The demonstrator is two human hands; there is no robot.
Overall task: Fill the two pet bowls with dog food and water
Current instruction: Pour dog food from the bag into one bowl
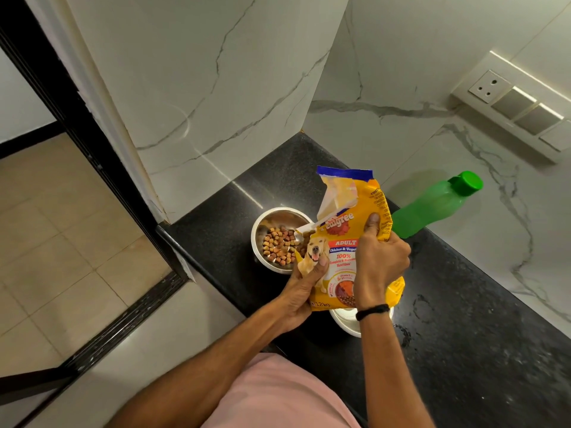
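A yellow dog food bag (346,242) is tilted over a steel bowl (262,220) on the black counter, its torn corner at the bowl's rim. Brown kibble (279,247) lies in that bowl. My left hand (304,288) grips the bag's lower left side. My right hand (381,257) grips its right side, thumb up on the front. A second steel bowl (346,321) sits nearer me, mostly hidden under the bag and my right wrist. A green water bottle (438,205) with its cap on stands behind the bag.
The black counter (463,335) runs to the right, with marble walls behind and to the left. A switch panel (519,109) is on the right wall. The counter's left edge drops to a tiled floor (61,242).
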